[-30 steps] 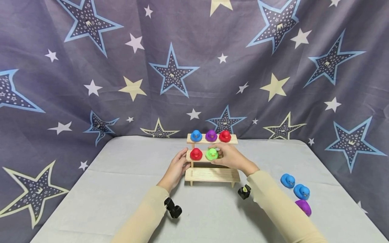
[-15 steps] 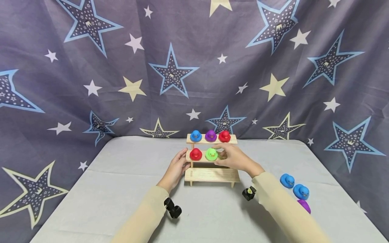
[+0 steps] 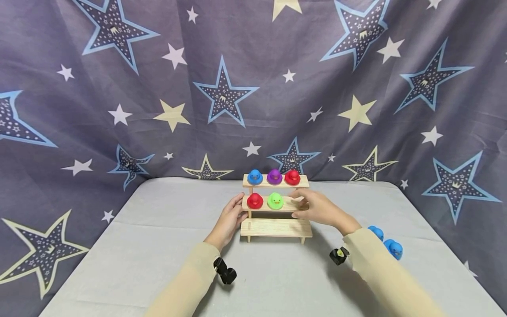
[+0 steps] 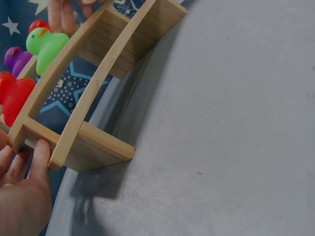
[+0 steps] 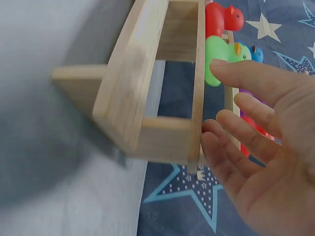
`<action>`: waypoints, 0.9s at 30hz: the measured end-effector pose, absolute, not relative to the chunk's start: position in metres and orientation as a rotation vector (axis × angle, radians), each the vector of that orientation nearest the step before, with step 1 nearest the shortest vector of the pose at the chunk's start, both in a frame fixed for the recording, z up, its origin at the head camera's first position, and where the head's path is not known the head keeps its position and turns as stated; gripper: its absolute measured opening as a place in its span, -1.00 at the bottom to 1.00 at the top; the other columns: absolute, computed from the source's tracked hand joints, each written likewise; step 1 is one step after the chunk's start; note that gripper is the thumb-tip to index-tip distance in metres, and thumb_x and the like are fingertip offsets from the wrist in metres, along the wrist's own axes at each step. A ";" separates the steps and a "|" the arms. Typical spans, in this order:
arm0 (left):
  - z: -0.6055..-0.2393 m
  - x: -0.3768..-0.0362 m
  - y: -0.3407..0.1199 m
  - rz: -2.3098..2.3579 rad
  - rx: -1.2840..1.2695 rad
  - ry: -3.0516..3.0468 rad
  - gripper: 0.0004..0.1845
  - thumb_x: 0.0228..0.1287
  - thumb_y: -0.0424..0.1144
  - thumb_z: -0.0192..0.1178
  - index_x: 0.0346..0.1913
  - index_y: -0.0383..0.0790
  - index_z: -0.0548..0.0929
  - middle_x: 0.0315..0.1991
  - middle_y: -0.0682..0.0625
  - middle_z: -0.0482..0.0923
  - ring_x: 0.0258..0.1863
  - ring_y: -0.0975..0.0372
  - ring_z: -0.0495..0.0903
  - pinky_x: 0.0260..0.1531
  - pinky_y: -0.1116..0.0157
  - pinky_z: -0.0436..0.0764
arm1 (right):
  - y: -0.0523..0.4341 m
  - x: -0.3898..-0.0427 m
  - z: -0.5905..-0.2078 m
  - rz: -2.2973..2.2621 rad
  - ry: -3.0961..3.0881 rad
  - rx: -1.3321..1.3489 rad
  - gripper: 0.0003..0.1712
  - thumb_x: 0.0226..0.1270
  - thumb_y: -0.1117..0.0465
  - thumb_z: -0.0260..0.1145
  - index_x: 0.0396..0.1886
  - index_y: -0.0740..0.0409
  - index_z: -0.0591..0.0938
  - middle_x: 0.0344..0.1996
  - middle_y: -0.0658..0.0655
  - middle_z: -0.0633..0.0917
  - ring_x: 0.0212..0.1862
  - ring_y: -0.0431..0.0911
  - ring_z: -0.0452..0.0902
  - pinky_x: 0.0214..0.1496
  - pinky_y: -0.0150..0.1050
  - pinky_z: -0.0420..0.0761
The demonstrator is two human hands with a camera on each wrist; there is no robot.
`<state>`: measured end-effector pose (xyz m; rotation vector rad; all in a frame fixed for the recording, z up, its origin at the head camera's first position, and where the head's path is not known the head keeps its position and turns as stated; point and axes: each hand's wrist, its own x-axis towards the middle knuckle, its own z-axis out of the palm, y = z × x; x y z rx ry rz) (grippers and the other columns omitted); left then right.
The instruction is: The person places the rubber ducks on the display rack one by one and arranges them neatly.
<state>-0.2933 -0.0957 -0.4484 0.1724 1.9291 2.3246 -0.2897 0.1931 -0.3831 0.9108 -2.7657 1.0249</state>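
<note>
Pale wood makes up the three-step rack (image 3: pixel 276 207) standing mid-table in the head view. On its top step sit a blue duck (image 3: pixel 255 177), a purple duck (image 3: pixel 274 176) and a red duck (image 3: pixel 292 177); on the middle step a second red duck (image 3: pixel 255 200) and the green duck (image 3: pixel 275 200). My left hand (image 3: pixel 231 219) rests against the rack's left end with fingers nearly straight. My right hand (image 3: pixel 317 208) hangs just beside the bare right end of the middle step, fingers relaxed and holding nothing, apart from the green duck. Only this view shows the two blue ducks (image 3: pixel 387 242) lying on the grey table (image 3: pixel 138 246) to the right, partly hidden behind my sleeve, and the star-printed curtain (image 3: pixel 119 88) behind.

The left wrist camera looks along the rack (image 4: pixel 93 93) from its left end and shows what the head view cannot: my fingertips (image 4: pixel 40 151) pressing flat on the end of a step, not curled round it. The green duck (image 4: pixel 45 45) stands upright on its step, the red one (image 4: pixel 12 96) nearest my hand.

The right wrist camera sees the rack (image 5: pixel 147 98) from the other end. My right hand (image 5: pixel 261 167) is spread, palm towards the wood, fingers (image 5: pixel 246 78) loose and gripping nothing. One fingertip is near the green duck (image 5: pixel 221 56); I cannot tell whether it touches. The red duck (image 5: pixel 221 18) sits beyond it.
</note>
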 end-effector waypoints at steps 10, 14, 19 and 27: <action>-0.449 -0.294 -0.096 2.333 0.167 1.925 -0.36 0.44 -0.43 -0.18 0.57 -0.31 0.08 0.54 -0.28 0.06 0.45 -0.10 0.21 0.43 0.08 0.31 | 0.232 -0.278 -0.374 0.926 -2.810 0.894 -0.42 0.16 0.25 0.50 0.19 0.27 0.58 0.10 0.29 0.64 -0.05 0.14 0.64 -0.03 0.01 0.73; -0.449 -0.294 -0.096 2.334 0.174 1.925 -0.35 0.43 -0.43 -0.19 0.57 -0.32 0.08 0.53 -0.29 0.06 0.45 -0.10 0.21 0.43 0.07 0.30 | 0.248 -0.273 -0.370 0.863 -2.839 0.875 -0.41 0.18 0.21 0.50 0.20 0.27 0.58 0.11 0.27 0.64 -0.04 0.12 0.64 -0.04 -0.02 0.73; -0.449 -0.293 -0.095 2.331 0.171 1.925 -0.35 0.43 -0.43 -0.19 0.57 -0.32 0.08 0.54 -0.29 0.04 0.45 -0.09 0.20 0.43 0.06 0.30 | 0.267 -0.267 -0.368 0.834 -2.857 0.846 -0.43 0.18 0.21 0.51 0.18 0.28 0.59 0.09 0.27 0.65 -0.05 0.10 0.64 -0.06 -0.01 0.73; -0.448 -0.291 -0.095 2.326 0.172 1.937 -0.36 0.44 -0.43 -0.20 0.57 -0.33 0.07 0.54 -0.30 0.05 0.45 -0.10 0.21 0.43 0.05 0.30 | 0.295 -0.259 -0.372 0.796 -2.881 0.814 -0.42 0.14 0.23 0.54 0.16 0.29 0.61 0.08 0.27 0.64 -0.06 0.12 0.64 -0.05 0.03 0.72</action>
